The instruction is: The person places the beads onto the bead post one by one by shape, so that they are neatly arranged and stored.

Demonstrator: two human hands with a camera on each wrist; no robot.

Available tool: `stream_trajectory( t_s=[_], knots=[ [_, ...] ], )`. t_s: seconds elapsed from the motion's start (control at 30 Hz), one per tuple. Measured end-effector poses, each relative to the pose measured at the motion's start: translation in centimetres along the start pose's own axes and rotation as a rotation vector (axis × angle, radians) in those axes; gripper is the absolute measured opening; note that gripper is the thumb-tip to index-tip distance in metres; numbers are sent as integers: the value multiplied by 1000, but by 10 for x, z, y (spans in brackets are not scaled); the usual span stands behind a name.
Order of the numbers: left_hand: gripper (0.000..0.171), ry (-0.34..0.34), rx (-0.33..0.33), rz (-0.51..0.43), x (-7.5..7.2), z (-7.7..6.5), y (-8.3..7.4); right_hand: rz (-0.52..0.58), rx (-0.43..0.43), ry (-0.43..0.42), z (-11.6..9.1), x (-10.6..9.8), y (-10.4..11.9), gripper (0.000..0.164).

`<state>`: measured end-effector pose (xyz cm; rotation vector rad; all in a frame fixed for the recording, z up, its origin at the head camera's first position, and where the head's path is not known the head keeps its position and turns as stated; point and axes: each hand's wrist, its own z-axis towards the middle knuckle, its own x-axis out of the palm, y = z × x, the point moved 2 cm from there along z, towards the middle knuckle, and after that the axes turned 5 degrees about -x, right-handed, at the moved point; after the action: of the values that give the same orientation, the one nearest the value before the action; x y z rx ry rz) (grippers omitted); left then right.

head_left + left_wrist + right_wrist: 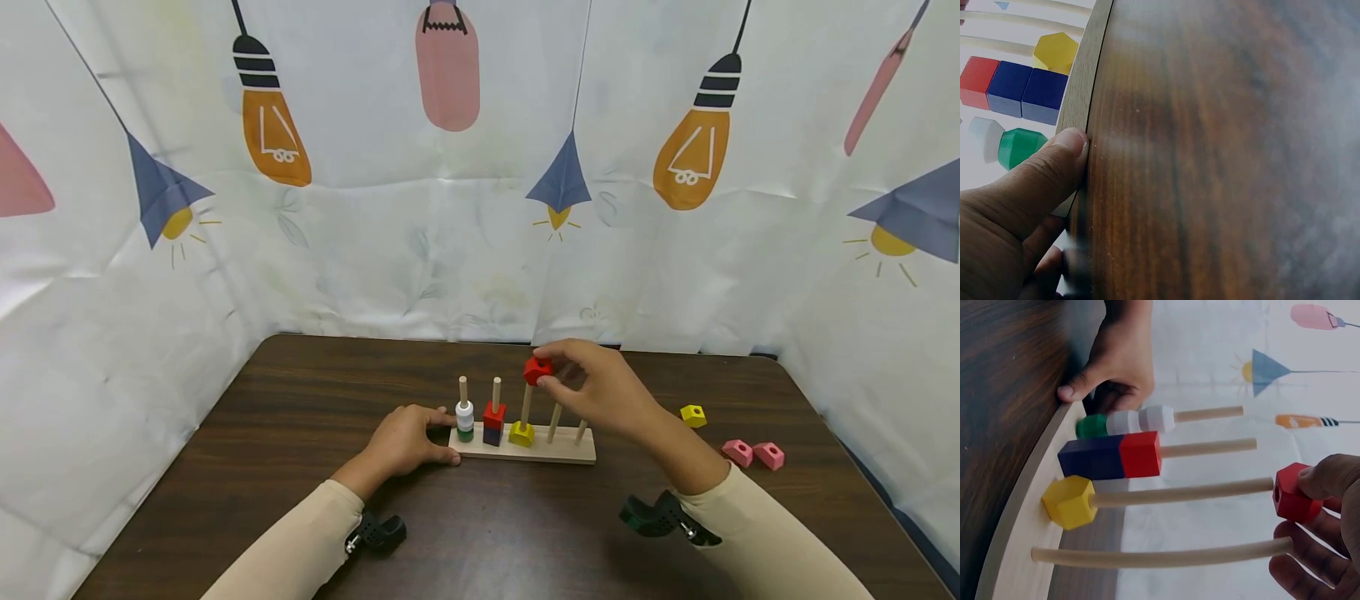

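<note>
My right hand (592,385) pinches a red faceted bead (1294,492) between thumb and fingers. The bead's hole is right at the tip of the third peg (1185,492) of a wooden peg stand (558,452). At the foot of that peg sits a yellow faceted bead (1070,502). My left hand (408,437) grips the stand's left end, with the thumb on its front edge. The first peg carries a green bead (1019,148) under white beads (464,416). On the second, a red cube (1140,454) tops dark blue cubes (1091,456).
To the right on the brown table (300,400) lie a yellow bead (693,416) and two pink beads, one (738,452) left of the other (768,455). A printed white curtain (360,250) hangs behind the table. The two rightmost pegs hold no beads.
</note>
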<state>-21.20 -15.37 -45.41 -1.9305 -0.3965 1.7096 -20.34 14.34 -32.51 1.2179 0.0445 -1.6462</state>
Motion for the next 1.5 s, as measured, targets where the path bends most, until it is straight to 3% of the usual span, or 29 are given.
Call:
stream_trajectory(
  t_s=[0.4, 0.7, 0.97, 1.13, 1.27, 1.5],
  knots=[
    [55, -9, 4, -3, 0, 0, 0, 13, 36, -7, 1, 13, 4, 35],
    [56, -16, 10, -6, 0, 0, 1, -98, 113, 42, 1, 23, 15, 36],
    [56, -13, 9, -8, 1, 0, 1, -79, 195, 1, -6, 37, 8, 41],
    [56, -4, 4, -7, 1, 0, 0, -73, 183, -59, -11, 46, -2, 56],
    [55, -3, 4, -1, 1, 0, -1, -36, 170, -135, -17, 53, -9, 78],
    [55, -12, 7, 4, 0, 0, -2, 36, 223, -184, -28, 67, -18, 103]
  ],
)
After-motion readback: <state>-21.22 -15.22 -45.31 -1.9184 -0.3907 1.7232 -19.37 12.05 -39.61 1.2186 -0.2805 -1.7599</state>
